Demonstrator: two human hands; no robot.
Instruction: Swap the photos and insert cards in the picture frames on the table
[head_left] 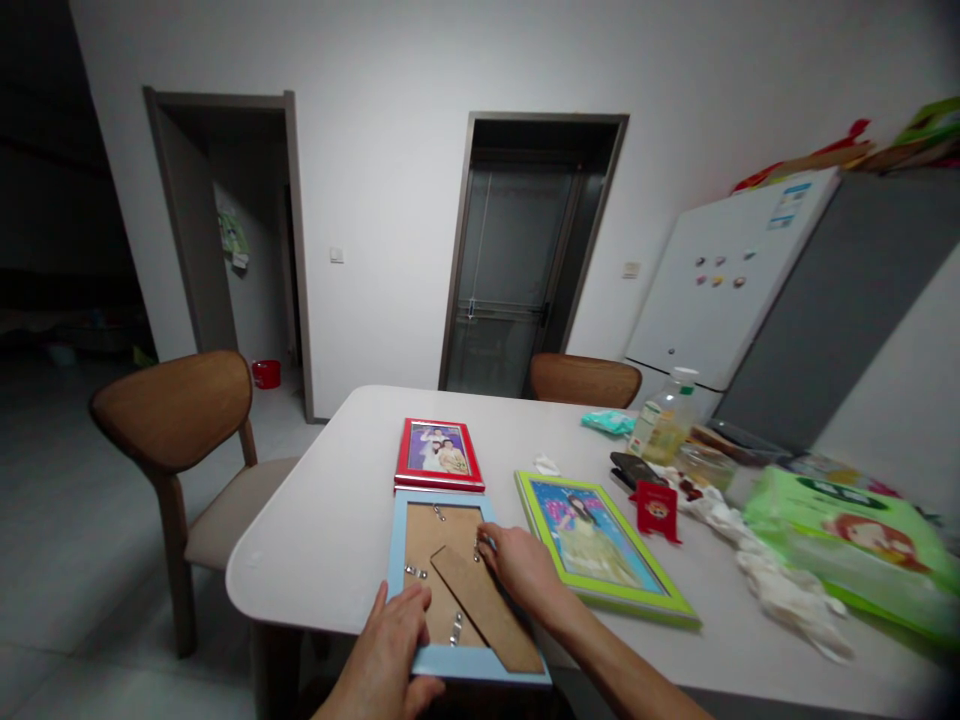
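We noted the blue frame (465, 664) back side up at the table's (322, 540) near edge, right of the near left corner. Its lower rim seemed to jut past that edge. Left hand (397, 635): fingers loosely curved over the frame's lower left corner, thumb by the lower rim; we could not tell how firm the grip was. Right hand (525, 570): fingers narrow, bunched at the right-hand metal clip (475, 548); pinching or merely pressing, we could not tell.

Main worry, in our judgement: tipping. Hard pressure on the overhanging rim, or a slack left hand, might have dropped the frame off the near edge. Second: the small clip could have slipped from the fingertips or bent under a sideways push. Third: the brown stand leg (487, 615) slanted across the back panel (431, 540) and over the lower right rim, where a low wrist might have snagged it.

Neighbours were close. The red frame (439, 455) lay just beyond the upper rim, so a forward shove could have knocked it. The right forearm (615, 655) passed near the green frame (600, 545); a wide swing risked nudging that too.
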